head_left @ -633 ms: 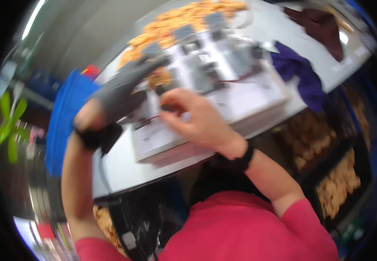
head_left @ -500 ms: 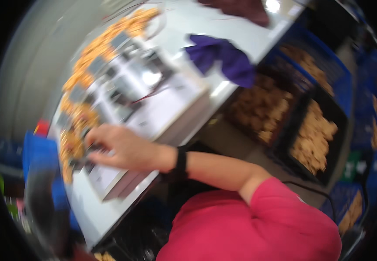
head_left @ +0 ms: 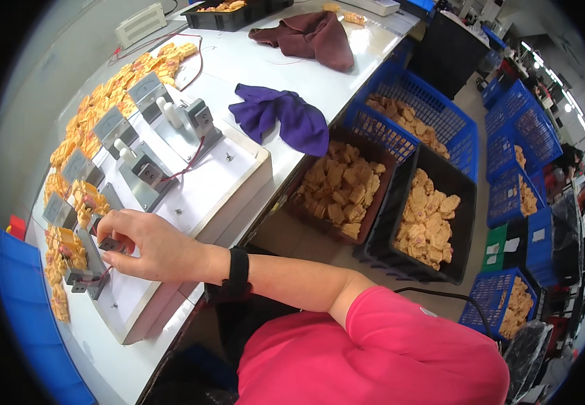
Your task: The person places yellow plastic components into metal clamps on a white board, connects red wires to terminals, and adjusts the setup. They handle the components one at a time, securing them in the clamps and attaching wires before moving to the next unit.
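My right hand [head_left: 147, 246], with a black band at the wrist, reaches leftward over a white board [head_left: 201, 196]. Its thumb and index finger close around a small grey socket block [head_left: 108, 244] on one of the metal test stands; the palm side is partly hidden. Several such stands line the board, each with a grey panel [head_left: 148, 93] behind. Two nearer the far end show white pegs [head_left: 171, 113] and red-black wires. Yellow-wrapped packs [head_left: 84, 201] sit at the stands around my hand, one standing just beyond my fingers. My left hand is out of view.
More yellow packs [head_left: 113, 91] heap behind the stands. A purple cloth [head_left: 282, 118] and a brown cloth [head_left: 313, 37] lie on the table. A blue bin [head_left: 29, 317] borders the left. Right of the table stand filled crates, including a black crate [head_left: 465, 233] and a blue basket [head_left: 465, 128].
The view has turned and sharpened, so the board sits lower and further left. A dark blurred shape at the lower left is gone. My right hand stays at the near stands.
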`<state>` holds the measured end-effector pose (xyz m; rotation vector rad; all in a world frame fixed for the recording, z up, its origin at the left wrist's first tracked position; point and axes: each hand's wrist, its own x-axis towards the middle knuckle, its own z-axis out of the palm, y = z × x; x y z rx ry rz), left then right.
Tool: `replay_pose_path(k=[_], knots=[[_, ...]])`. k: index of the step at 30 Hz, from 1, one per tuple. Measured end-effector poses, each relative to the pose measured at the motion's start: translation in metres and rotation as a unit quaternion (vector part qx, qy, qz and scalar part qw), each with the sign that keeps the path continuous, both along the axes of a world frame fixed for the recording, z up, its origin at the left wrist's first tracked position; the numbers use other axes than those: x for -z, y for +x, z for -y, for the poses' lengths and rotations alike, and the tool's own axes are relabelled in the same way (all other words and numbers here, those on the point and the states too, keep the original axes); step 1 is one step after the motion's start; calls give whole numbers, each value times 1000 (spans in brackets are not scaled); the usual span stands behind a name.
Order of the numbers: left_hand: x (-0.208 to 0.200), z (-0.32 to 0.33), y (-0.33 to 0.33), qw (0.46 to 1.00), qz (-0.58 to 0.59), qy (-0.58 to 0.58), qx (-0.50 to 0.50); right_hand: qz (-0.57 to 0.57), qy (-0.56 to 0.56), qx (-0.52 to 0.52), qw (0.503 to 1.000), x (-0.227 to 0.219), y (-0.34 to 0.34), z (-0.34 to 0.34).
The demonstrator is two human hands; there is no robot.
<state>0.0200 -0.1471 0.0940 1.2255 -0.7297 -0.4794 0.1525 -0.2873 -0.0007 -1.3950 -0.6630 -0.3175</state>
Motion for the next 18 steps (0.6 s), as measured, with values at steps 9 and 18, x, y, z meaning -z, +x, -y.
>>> replay_pose_path(k=[9, 18], knots=[[16, -16, -6, 998, -35, -47, -26, 12, -15, 2, 1000, -3, 0, 0], [28, -26, -11, 995, -50, -78, -41, -8, -10, -3, 1000, -1, -1, -1]])
